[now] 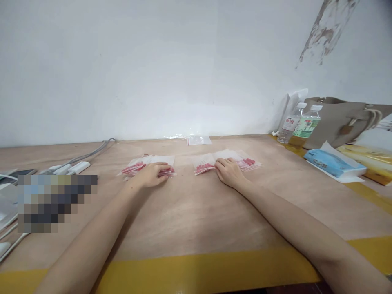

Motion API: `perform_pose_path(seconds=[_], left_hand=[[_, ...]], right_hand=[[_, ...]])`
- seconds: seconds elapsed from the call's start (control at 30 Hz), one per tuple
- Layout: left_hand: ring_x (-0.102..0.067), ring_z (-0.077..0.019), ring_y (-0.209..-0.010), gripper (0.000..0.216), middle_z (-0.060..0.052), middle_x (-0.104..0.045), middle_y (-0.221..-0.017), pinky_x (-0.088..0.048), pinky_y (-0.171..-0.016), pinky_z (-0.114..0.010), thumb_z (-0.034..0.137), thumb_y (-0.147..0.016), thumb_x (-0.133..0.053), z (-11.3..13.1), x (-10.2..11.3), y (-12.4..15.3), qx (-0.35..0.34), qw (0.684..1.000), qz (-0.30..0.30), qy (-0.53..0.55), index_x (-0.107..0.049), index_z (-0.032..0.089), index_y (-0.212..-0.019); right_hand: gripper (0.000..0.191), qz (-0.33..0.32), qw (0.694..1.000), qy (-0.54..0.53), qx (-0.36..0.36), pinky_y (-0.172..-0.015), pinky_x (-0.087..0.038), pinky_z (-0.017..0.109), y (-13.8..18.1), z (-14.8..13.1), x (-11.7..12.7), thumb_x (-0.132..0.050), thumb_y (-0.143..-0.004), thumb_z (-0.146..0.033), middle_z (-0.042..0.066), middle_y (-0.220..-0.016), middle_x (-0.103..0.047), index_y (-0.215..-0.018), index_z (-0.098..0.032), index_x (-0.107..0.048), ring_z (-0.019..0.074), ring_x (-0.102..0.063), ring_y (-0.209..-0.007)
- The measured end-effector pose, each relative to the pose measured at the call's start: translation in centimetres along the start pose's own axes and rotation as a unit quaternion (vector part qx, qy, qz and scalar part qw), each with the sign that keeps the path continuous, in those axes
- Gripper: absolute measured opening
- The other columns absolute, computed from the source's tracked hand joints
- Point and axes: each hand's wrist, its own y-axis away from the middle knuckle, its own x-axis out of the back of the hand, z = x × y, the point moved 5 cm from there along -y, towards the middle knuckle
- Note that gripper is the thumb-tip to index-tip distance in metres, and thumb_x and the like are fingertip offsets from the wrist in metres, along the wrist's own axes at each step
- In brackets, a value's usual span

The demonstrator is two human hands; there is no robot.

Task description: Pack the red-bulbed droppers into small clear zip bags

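Two spreads of small clear zip bags with red pieces inside lie flat on the table, side by side. On the left zip bags (134,168) rests my left hand (152,173), palm down, its thumb apart from the fingers; it covers the middle of that spread. My right hand (229,171) has its fingers bent and close together over the right zip bags (204,167), fingertips pressing on their middle, thumb hidden. More red pieces (248,162) show in bags to the right of that hand. What the red pieces are is too small to tell.
A clear bag (199,140) lies by the wall. At right stand two bottles (305,126), a grey handbag (337,122), a blue tissue pack (333,161) and a yellow pack (370,159). White chargers (79,167), a grey cable (94,151) and a blurred-out area are at left. Yellow tape (183,269) edges the table.
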Motion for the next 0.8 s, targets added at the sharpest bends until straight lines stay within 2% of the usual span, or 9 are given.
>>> perform_pose_path(seconds=[0.07,0.17,0.3,0.37,0.4,0.47,0.53,0.73,0.8], left_hand=[[-0.059,-0.0196,-0.099,0.032,-0.002,-0.06,-0.114,-0.045,-0.085,-0.027,0.03,-0.08,-0.049,-0.4,0.1,0.0,-0.02,0.999,-0.026,0.041,-0.061,0.026,-0.109],[-0.061,-0.0175,-0.096,0.028,0.0,-0.063,-0.109,-0.046,-0.081,-0.024,0.034,-0.085,-0.045,-0.6,0.2,-0.1,-0.02,0.993,-0.039,0.111,-0.066,0.027,-0.101],[-0.063,-0.0188,-0.089,0.028,-0.001,-0.067,-0.101,-0.049,-0.077,-0.025,0.044,-0.08,-0.052,-0.8,0.4,-0.2,0.068,0.977,0.016,0.201,-0.071,0.023,-0.087],[-0.063,-0.02,-0.09,0.032,-0.003,-0.067,-0.099,-0.048,-0.079,-0.027,0.045,-0.08,-0.052,-0.6,0.2,-0.4,0.106,0.968,0.058,0.218,-0.07,0.021,-0.089],[-0.062,-0.0203,-0.091,0.034,-0.004,-0.067,-0.1,-0.048,-0.081,-0.028,0.045,-0.082,-0.05,-0.3,0.1,-0.7,0.115,0.966,0.076,0.219,-0.069,0.019,-0.092],[-0.062,-0.0206,-0.093,0.037,-0.005,-0.066,-0.102,-0.048,-0.081,-0.028,0.043,-0.085,-0.044,0.8,-0.5,-1.5,0.121,0.963,0.106,0.216,-0.067,0.017,-0.096],[-0.062,-0.0203,-0.091,0.036,-0.006,-0.066,-0.102,-0.049,-0.078,-0.028,0.04,-0.087,-0.042,2.3,-1.3,-2.7,0.111,0.963,0.124,0.213,-0.067,0.016,-0.095],[-0.061,-0.0165,-0.089,0.022,-0.003,-0.066,-0.097,-0.046,-0.082,-0.026,0.027,-0.086,-0.047,8.1,-4.4,-7.1,0.032,0.973,0.131,0.187,-0.068,0.02,-0.09],[-0.06,-0.0153,-0.088,0.02,-0.003,-0.065,-0.097,-0.046,-0.082,-0.026,0.023,-0.086,-0.047,9.4,-5.0,-7.8,0.011,0.977,0.132,0.17,-0.067,0.021,-0.09]], right_hand=[[0.015,-0.01,0.997,-0.071,-0.019,-0.064,-0.032,0.028,-0.2,-0.2,-0.1,-0.039,-0.084,-0.011,0.008,-0.087,-0.058,-0.084,-0.016,-0.053,0.0168,-0.05,-0.071],[0.017,-0.028,0.992,-0.119,-0.041,-0.061,-0.033,0.026,-0.4,0.1,-0.3,-0.036,-0.083,-0.008,0.007,-0.089,-0.057,-0.088,-0.017,-0.05,0.0167,-0.051,-0.073],[0.015,-0.043,0.992,-0.096,-0.068,-0.059,-0.032,0.026,0.1,1.9,0.1,-0.037,-0.081,-0.01,0.007,-0.085,-0.056,-0.086,-0.017,-0.049,0.0167,-0.051,-0.069],[0.009,-0.04,0.994,-0.059,-0.085,-0.061,-0.033,0.027,0.5,2.7,0.7,-0.041,-0.081,-0.018,0.007,-0.081,-0.056,-0.084,-0.016,-0.05,0.0171,-0.05,-0.068],[0.012,-0.034,0.995,-0.034,-0.089,-0.064,-0.033,0.028,0.7,2.9,1.0,-0.044,-0.08,-0.025,0.008,-0.08,-0.056,-0.083,-0.015,-0.05,0.0181,-0.05,-0.069],[0.026,-0.017,0.996,0.015,-0.089,-0.072,-0.032,0.033,0.9,3.0,1.6,-0.05,-0.076,-0.04,0.01,-0.081,-0.057,-0.081,-0.014,-0.052,0.022,-0.05,-0.077],[0.034,0.0,0.996,0.037,-0.082,-0.079,-0.028,0.038,0.9,2.5,2.0,-0.051,-0.073,-0.047,0.011,-0.084,-0.059,-0.081,-0.014,-0.054,0.0251,-0.048,-0.084],[0.023,0.003,1.0,-0.014,0.018,-0.082,-0.022,0.037,-0.1,-1.0,1.2,-0.048,-0.081,-0.034,0.008,-0.091,-0.062,-0.091,-0.017,-0.059,0.0202,-0.046,-0.087],[0.022,0.007,1.0,-0.016,0.025,-0.081,-0.022,0.036,-0.4,-1.6,0.7,-0.048,-0.082,-0.031,0.007,-0.091,-0.062,-0.095,-0.019,-0.06,0.0195,-0.046,-0.086]])
